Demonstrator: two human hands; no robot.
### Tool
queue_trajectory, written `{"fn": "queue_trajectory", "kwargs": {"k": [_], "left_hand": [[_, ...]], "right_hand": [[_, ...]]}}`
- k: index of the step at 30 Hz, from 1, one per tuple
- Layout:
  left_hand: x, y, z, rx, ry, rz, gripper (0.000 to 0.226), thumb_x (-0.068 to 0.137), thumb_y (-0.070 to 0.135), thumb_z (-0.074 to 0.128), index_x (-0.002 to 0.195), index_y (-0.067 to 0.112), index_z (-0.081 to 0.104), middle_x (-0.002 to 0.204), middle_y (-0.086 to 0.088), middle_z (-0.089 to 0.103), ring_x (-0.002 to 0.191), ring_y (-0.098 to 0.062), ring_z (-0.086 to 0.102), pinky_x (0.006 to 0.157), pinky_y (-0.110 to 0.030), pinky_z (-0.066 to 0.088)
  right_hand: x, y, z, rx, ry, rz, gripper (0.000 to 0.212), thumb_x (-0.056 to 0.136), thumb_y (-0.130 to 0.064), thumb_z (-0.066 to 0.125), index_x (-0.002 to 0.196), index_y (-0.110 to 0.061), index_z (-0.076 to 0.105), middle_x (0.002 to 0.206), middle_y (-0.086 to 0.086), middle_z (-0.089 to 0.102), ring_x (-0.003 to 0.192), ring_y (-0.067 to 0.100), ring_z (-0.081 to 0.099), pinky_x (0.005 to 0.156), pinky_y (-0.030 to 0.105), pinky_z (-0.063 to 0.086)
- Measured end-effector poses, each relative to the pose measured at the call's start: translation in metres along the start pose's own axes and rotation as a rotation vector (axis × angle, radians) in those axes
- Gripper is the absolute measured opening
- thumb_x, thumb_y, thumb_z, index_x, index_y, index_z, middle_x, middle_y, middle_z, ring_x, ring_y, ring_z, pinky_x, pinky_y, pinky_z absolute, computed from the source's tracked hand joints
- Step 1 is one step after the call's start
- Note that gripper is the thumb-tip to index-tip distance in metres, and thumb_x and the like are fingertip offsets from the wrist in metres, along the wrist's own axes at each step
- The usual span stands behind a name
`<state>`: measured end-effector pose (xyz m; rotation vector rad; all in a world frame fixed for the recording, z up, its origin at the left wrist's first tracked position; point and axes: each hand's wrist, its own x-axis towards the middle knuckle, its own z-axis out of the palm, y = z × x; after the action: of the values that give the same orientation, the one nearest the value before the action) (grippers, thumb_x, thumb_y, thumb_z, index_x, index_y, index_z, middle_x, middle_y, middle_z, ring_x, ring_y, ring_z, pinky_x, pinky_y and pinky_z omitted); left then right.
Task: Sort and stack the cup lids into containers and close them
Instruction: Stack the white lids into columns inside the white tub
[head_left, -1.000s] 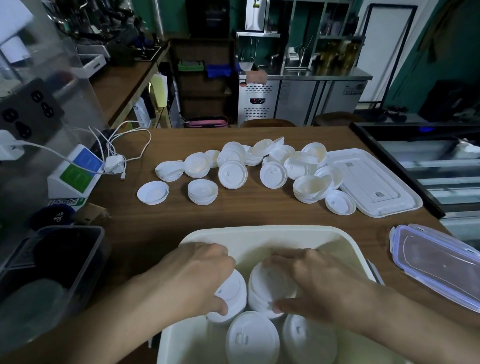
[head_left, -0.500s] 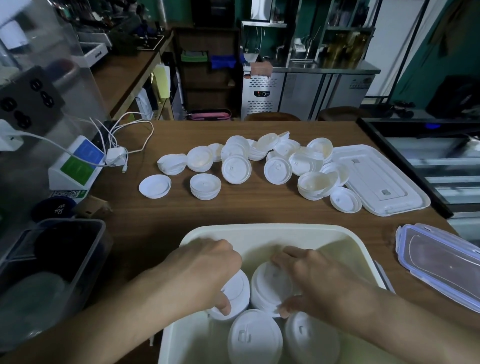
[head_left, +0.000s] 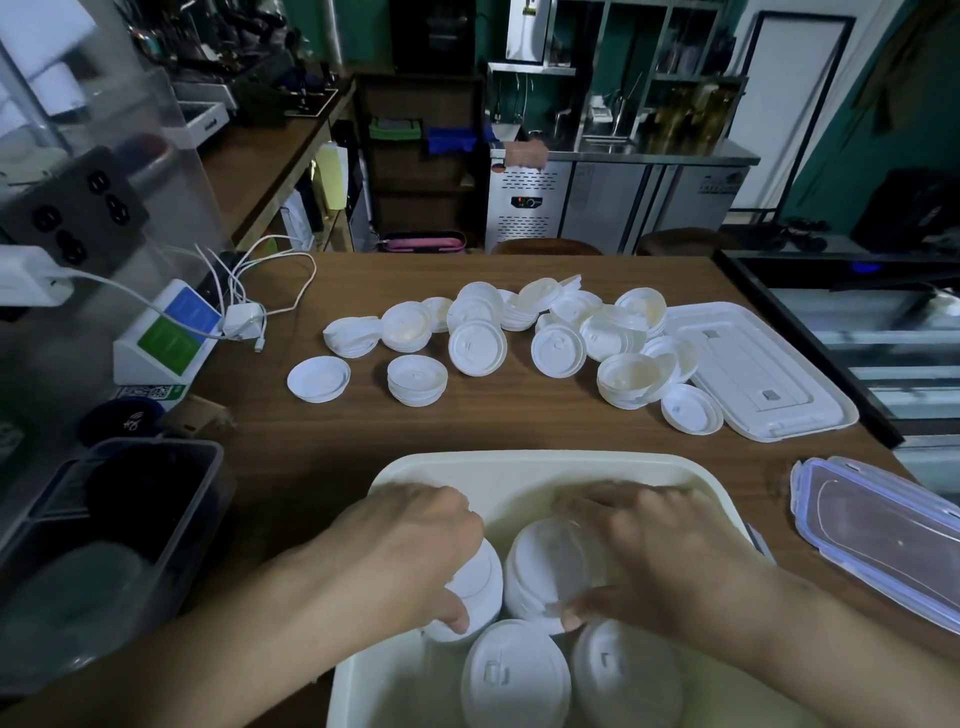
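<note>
A cream container (head_left: 519, 467) sits at the near edge of the wooden table and holds several stacks of white cup lids. My left hand (head_left: 410, 540) grips the left lid stack (head_left: 480, 577) inside it. My right hand (head_left: 660, 556) wraps around the neighbouring lid stack (head_left: 550, 561). Two more lid stacks (head_left: 511, 675) stand closer to me in the container. Loose white cup lids (head_left: 519, 332) lie scattered across the middle of the table.
A flat white container cover (head_left: 758, 369) lies at the right of the loose lids. A clear blue-rimmed cover (head_left: 883, 535) rests at the right edge. A dark transparent bin (head_left: 104, 545) stands at the left. A charger with cables (head_left: 244, 317) and a card stand (head_left: 166, 332) are far left.
Both hands stay on the two lid stacks in the container, with the fingers shifting slightly around them. The camera has tilted a little.
</note>
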<state>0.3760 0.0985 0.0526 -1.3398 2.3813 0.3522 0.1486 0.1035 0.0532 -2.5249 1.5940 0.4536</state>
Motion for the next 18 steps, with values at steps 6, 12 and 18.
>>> {"fn": "queue_trajectory", "kwargs": {"k": [6, 12, 18], "left_hand": [[-0.009, -0.012, -0.009, -0.040, 0.131, 0.048, 0.042, 0.088, 0.067, 0.066, 0.102, 0.028, 0.057, 0.097, 0.009, 0.047, 0.087, -0.009, 0.048, 0.065, -0.024, 0.039], [-0.011, -0.035, -0.033, -0.303, 0.373, 0.147, 0.052, 0.081, 0.073, 0.068, 0.123, 0.041, 0.066, 0.106, 0.023, 0.059, 0.099, 0.004, 0.059, 0.083, -0.028, 0.054], [0.010, -0.067, -0.048, -0.430, 0.611, 0.066, 0.044, 0.079, 0.062, 0.073, 0.107, 0.029, 0.077, 0.088, 0.018, 0.066, 0.079, -0.002, 0.065, 0.068, -0.027, 0.056]], "right_hand": [[-0.003, 0.010, -0.017, 0.200, 0.132, -0.070, 0.078, 0.076, -0.082, 0.063, 0.142, -0.045, 0.048, 0.127, -0.026, 0.062, 0.113, 0.001, 0.060, 0.095, 0.029, 0.049], [0.016, 0.023, -0.036, 0.416, 0.339, -0.123, 0.040, 0.077, -0.064, 0.079, 0.104, -0.036, 0.069, 0.083, -0.022, 0.065, 0.079, 0.002, 0.065, 0.065, 0.016, 0.048], [0.057, 0.032, -0.049, 0.476, 0.427, -0.138, 0.039, 0.077, -0.059, 0.082, 0.101, -0.031, 0.070, 0.087, -0.015, 0.066, 0.077, 0.005, 0.064, 0.068, 0.038, 0.056]]}}
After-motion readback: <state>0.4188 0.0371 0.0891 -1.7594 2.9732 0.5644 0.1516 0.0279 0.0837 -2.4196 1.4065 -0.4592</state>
